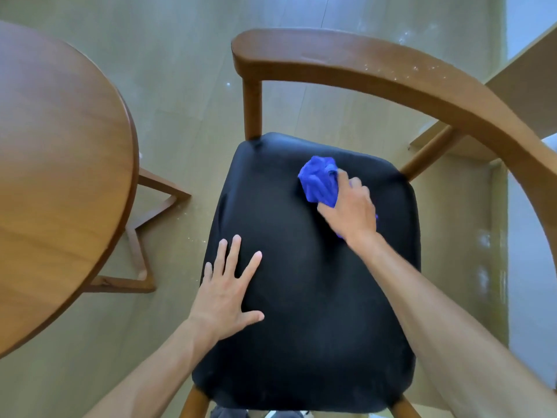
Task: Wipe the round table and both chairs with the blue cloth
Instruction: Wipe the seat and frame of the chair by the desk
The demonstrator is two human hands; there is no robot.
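Observation:
A wooden chair with a black padded seat stands below me, and its curved wooden backrest arcs across the top and right. My right hand grips the bunched blue cloth and presses it on the far right part of the seat. My left hand lies flat on the seat's left side with fingers spread. The round wooden table fills the left of the view. No second chair is in view.
The table's angular wooden legs stand on the pale floor between table and chair. A light wooden shelf unit sits behind the backrest at the right. White specks dot the backrest and floor.

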